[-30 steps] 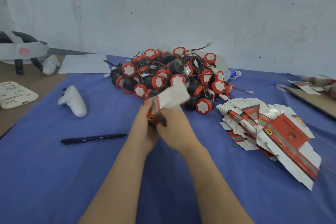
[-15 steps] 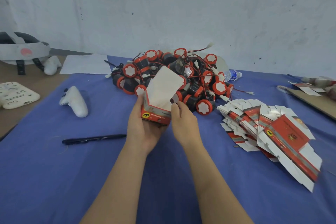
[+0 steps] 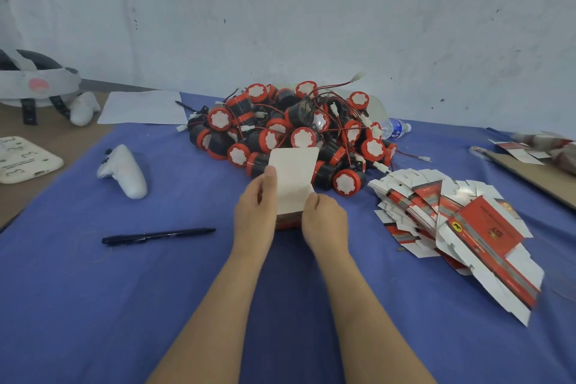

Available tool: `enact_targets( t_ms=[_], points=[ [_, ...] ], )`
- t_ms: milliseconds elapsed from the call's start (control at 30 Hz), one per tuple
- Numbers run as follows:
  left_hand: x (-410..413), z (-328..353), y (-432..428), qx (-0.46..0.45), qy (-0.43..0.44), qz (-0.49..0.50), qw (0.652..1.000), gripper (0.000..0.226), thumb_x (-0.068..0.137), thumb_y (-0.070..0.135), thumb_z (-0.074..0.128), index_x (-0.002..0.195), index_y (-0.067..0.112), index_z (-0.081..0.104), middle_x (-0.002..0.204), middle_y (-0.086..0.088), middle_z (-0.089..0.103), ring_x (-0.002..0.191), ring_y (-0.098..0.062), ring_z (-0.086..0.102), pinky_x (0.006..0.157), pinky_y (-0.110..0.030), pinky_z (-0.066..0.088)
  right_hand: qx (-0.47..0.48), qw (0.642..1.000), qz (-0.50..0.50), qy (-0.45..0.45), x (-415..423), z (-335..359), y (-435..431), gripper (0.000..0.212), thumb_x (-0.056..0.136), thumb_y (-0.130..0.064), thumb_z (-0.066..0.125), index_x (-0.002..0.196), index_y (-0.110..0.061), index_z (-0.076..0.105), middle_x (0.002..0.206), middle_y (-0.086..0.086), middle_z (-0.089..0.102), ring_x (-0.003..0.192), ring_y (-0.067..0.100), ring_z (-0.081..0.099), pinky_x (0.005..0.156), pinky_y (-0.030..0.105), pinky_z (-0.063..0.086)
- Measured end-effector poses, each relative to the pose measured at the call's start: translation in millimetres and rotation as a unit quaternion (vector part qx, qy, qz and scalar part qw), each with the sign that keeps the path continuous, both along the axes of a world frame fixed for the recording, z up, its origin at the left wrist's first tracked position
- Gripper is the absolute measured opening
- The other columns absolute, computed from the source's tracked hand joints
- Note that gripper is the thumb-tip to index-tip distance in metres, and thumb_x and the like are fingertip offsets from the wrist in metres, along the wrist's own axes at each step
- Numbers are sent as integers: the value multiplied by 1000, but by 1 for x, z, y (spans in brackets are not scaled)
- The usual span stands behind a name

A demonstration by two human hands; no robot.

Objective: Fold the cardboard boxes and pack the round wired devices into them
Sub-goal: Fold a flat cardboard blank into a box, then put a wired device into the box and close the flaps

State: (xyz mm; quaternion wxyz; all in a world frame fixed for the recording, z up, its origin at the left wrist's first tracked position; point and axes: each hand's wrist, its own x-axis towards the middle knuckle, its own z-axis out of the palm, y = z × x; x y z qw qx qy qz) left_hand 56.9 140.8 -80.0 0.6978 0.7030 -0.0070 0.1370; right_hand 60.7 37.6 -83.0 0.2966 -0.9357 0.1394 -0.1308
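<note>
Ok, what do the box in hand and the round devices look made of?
The box: thin card, matt white inside, printed red outside, folded at a crisp crease. The devices: probably hard plastic, black bodies, red rims, slight sheen.

Packing workshop, heaped round wired devices (image 3: 290, 131), flat cardboard boxes (image 3: 452, 227), bare wall (image 3: 280, 9)

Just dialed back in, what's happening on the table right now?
A person is folding one small cardboard box over the blue cloth. The left hand grips its left side, thumb on the raised white flap, and the right hand holds its right side. The flap stands open, so the box is not closed; whether anything is inside cannot be seen. The pile of round wired devices sits just behind it, and the stack of flat unfolded boxes lies to the right.
</note>
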Motion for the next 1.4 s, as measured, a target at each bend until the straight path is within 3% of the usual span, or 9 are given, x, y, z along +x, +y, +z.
enact_targets(
  t_ms=[100,233,367,500,633,733,1000,1200,1400],
  points=[
    [3,-4,0,6,24,41,999,33,102,41,32,91,23,57,87,13,60,86,-10,56,65,-21,43,-5,1000,-9,-16,0,-3,-2,39,102,-20,27,76,-5,51,102,18,62,99,35,51,68,35,30],
    [7,-8,7,-82,110,86,987,47,102,12,34,147,21,29,128,4,48,111,-16,48,87,-31,41,24,999,-27,-21,0,-3,-2,43,102,-25,28,83,-1,58,105,21,61,102,37,52,76,37,38],
    [6,-8,6,-2,44,73,996,42,98,24,50,139,21,42,138,1,47,121,-17,51,91,-28,42,22,999,-40,9,4,-2,-6,36,101,-25,29,81,-6,51,104,19,62,101,36,54,75,37,38],
    [4,-6,4,-10,-14,-57,998,103,80,35,74,152,32,0,130,17,42,111,2,52,91,-22,41,85,995,-34,39,12,5,-23,24,96,-15,37,75,-9,46,79,8,50,77,25,44,64,30,33],
    [7,-16,4,153,-7,-89,984,43,83,27,74,118,29,51,104,20,56,111,-6,54,78,-9,38,115,993,-16,-32,13,8,-32,29,93,-12,42,64,-9,42,65,8,45,65,22,35,51,31,21],
    [10,-18,8,181,-23,-6,983,14,88,28,68,92,23,56,106,7,52,108,-13,53,73,-11,37,86,986,-62,-129,21,15,-38,26,97,-10,36,106,-11,61,119,9,55,96,25,53,66,26,32],
    [13,-15,5,139,-44,1,989,89,82,33,74,151,20,19,153,5,29,139,-14,32,112,-34,34,81,992,-73,-60,45,17,-56,53,98,-13,41,149,-13,25,159,7,15,122,29,48,77,28,33],
    [16,-18,6,131,-17,14,991,96,83,33,73,153,27,8,94,30,44,86,9,49,64,-8,33,39,996,-78,-8,46,18,-56,57,90,-30,60,140,-18,34,137,16,35,91,34,54,68,33,38],
    [16,-15,7,89,14,38,995,84,86,41,66,152,22,17,136,5,45,99,-4,53,78,-25,42,161,961,-107,-200,29,37,-59,54,87,-40,63,131,-15,42,110,2,60,102,25,59,79,34,47]
  ],
)
